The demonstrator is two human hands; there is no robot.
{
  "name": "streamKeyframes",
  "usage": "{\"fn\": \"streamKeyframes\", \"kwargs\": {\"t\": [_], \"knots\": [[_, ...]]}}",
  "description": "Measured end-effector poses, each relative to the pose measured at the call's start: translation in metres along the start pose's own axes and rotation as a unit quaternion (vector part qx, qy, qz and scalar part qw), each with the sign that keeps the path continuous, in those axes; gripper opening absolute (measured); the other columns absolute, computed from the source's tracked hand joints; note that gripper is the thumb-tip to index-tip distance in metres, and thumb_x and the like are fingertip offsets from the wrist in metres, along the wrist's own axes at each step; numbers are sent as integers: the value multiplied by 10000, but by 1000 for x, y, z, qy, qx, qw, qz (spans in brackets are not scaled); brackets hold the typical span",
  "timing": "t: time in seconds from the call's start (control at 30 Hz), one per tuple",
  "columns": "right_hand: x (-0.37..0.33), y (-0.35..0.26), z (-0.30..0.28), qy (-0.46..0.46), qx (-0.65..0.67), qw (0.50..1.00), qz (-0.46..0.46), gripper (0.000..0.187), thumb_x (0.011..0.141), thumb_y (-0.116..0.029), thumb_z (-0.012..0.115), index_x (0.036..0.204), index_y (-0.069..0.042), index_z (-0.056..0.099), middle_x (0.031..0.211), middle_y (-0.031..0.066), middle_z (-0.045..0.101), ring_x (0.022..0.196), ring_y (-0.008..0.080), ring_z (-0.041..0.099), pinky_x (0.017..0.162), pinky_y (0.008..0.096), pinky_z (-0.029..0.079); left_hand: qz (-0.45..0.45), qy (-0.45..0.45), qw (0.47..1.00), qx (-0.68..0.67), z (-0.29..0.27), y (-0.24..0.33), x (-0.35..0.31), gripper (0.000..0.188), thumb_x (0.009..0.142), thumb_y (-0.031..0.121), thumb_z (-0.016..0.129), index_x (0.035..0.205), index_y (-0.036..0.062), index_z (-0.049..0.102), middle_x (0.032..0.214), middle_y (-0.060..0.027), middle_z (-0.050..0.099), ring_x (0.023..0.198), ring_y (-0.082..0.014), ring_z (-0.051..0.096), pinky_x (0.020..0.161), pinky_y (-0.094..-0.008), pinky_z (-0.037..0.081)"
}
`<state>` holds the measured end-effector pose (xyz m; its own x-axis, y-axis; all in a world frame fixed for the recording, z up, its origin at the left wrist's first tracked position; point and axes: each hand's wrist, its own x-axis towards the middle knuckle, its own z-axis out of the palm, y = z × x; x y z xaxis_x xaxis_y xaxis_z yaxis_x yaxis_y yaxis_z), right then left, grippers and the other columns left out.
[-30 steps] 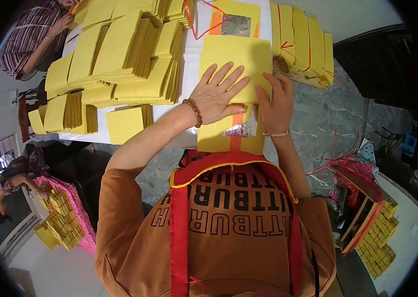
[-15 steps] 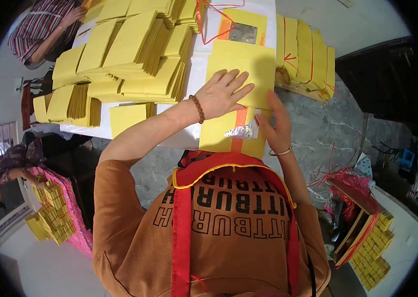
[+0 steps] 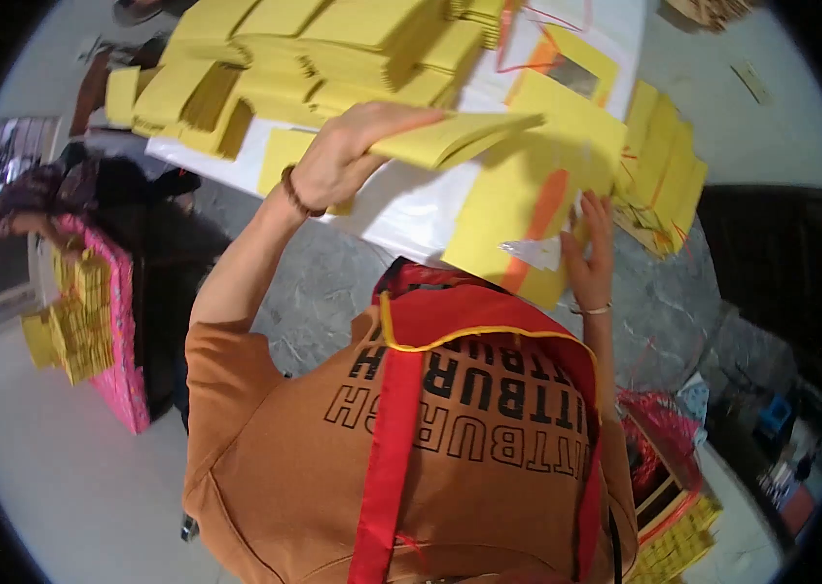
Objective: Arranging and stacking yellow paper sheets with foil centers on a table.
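My left hand (image 3: 343, 146) is raised over the table's near side, closed on the left end of a folded yellow paper (image 3: 460, 141). The paper's free end points right and shows a bent, layered edge. Below it lies a flat yellow sheet (image 3: 489, 219) with an orange stripe (image 3: 549, 200) and a shiny silver patch (image 3: 533, 253). My right hand (image 3: 591, 253) rests against this sheet's right edge, fingers stretched and thumb apart. Another yellow sheet (image 3: 571, 112) lies farther back, beside one with a dark silver square (image 3: 571, 76).
Stacks of folded yellow paper (image 3: 353, 39) fill the white-covered table's (image 3: 392, 209) far left. Tied yellow bundles (image 3: 664, 165) stand at its right. Red string (image 3: 503, 54) lies at the back. A person (image 3: 36, 195) works by a pink-covered table (image 3: 124, 321) at left.
My left hand has lifted from the sheets and moved left, now gripping folded yellow paper. My right hand stays at the sheet's right edge. The whole view has turned and shifted.
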<state>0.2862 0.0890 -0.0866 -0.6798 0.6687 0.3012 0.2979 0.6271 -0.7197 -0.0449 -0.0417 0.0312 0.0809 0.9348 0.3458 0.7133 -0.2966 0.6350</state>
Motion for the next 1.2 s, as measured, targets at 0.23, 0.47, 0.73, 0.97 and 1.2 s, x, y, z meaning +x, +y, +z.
{"fn": "streamKeyframes", "kwargs": {"t": [0.23, 0.47, 0.73, 0.97, 1.2], "knots": [[-5, 5, -2, -2, 23, 1000, 7, 374, 840, -60, 566, 1213, -57, 532, 1373, 126, 413, 1342, 346, 242, 1082, 448, 205, -102, 43, 914, 391, -21, -46, -153, 432, 773, 59, 472, 1174, 171, 589, 1183, -12, 587, 1081, -204, 534, 892, -351, 386], [-4, 6, 2, -7, 36, 999, 25, 344, 854, -77, 560, 1197, -58, 550, 1386, 110, 404, 1353, 329, 225, 1087, 438, 195, -92, -28, 892, 442, 5, -100, -179, 552, 765, 64, 505, 1275, 274, 493, 1283, -16, 502, 1164, -218, 463, 960, -390, 348], [-5, 6, -2, -8, 17, 999, 37, 344, 852, -80, 564, 1195, -60, 556, 1396, 103, 394, 1362, 321, 205, 1088, 430, 190, -68, -181, 893, 407, -4, -117, -169, 604, 789, 66, 502, 1329, 325, 421, 1356, -10, 443, 1207, -239, 427, 1012, -435, 292], [-2, 8, -1, -2, 22, 999, 37, 358, 815, -81, 591, 1172, -82, 575, 1374, 109, 415, 1352, 330, 226, 1084, 428, 204, -141, -272, 851, 427, 10, -125, -189, 805, 723, 57, 603, 1418, 270, 256, 1498, -84, 171, 1355, -326, 193, 1068, -525, 169], [-3, -3, -3, 7, 16, 999, 43, 349, 806, -89, 604, 1153, -73, 582, 1361, 97, 432, 1347, 328, 233, 1079, 423, 223, -167, -335, 858, 351, -13, -93, -150, 880, 634, 78, 645, 1417, 214, 267, 1490, -136, 162, 1350, -353, 190, 1067, -521, 196]]}}
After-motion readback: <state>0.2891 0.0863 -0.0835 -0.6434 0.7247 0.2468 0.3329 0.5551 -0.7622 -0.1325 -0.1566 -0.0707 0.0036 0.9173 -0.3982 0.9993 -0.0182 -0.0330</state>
